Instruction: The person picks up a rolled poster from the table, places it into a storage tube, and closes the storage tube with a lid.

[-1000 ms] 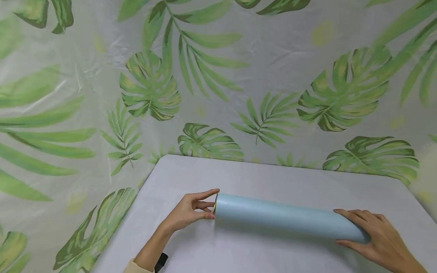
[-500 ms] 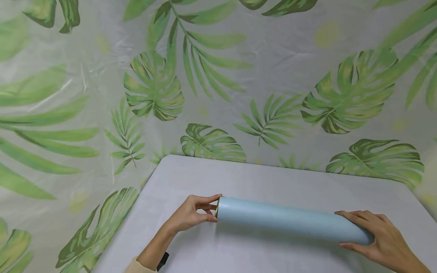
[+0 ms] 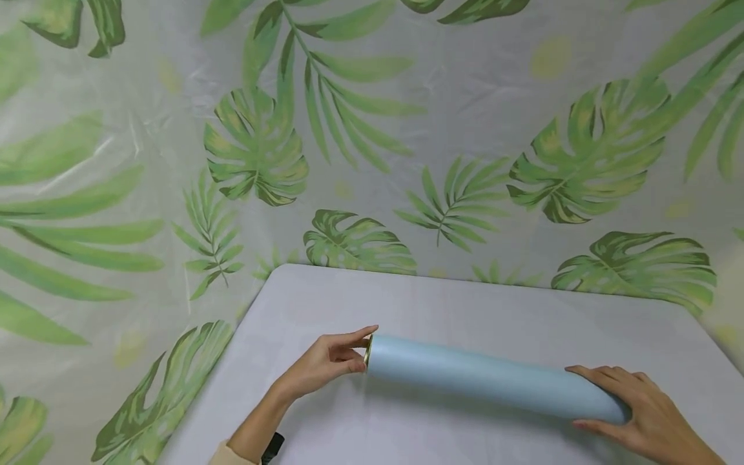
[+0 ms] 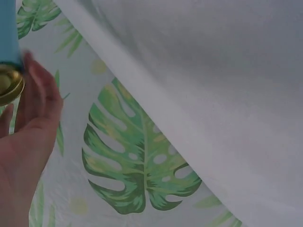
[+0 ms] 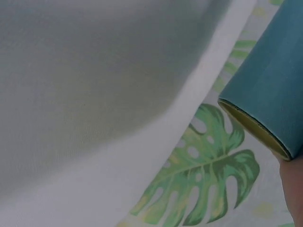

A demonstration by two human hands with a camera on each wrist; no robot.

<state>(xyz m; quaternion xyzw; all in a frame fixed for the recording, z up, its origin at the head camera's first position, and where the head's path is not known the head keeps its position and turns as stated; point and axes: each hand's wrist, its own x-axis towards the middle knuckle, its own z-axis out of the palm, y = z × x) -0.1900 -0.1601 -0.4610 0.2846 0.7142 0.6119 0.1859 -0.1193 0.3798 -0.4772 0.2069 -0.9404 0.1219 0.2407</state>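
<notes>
A long light blue tube is held above the white table, its right end slightly lower in the head view. At its left end is a gold cap, whose round recessed face shows in the left wrist view. My left hand holds this cap at the edge, thumb below and index finger stretched along the top; the other fingers are partly hidden. My right hand grips the tube's right end, thumb on the near side and fingers over the far side. The right wrist view shows that end's yellowish rim.
A white cloth-covered table with rounded corners lies beneath the tube. Leaf-patterned sheeting rises behind it and along its left side. Beside my left wrist sits a small black object, below the beige sleeve.
The tube's right end and my right hand have dipped slightly. My left thumb and fingers have shifted at the cap, with the index fingertip raised a little. The head view has swayed slightly.
</notes>
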